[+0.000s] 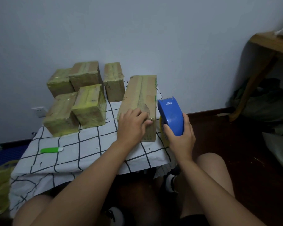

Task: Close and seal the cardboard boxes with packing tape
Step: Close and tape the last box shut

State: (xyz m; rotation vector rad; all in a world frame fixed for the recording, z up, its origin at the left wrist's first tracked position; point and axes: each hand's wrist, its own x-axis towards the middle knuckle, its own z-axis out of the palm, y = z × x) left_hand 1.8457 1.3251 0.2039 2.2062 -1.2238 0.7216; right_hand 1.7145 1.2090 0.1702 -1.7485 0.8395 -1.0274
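Note:
A long cardboard box (143, 93) lies lengthwise on the right part of the checked tablecloth (82, 149), its flaps down and a tape strip along its top. My left hand (132, 124) rests on the box's near end, fingers bent over the top edge. To the right of that end, my right hand (180, 137) grips a blue tape dispenser (170, 115) holding a yellowish roll, held just beside the box's right side. Several smaller boxes (88, 106) wrapped in yellowish tape stand grouped at the back left of the table.
A green and white cutter (51, 150) lies on the cloth at the front left. A pale wall with a socket (39, 110) is behind the table. A wooden table (266, 46) and bags stand at the right. My knees are below the table's front edge.

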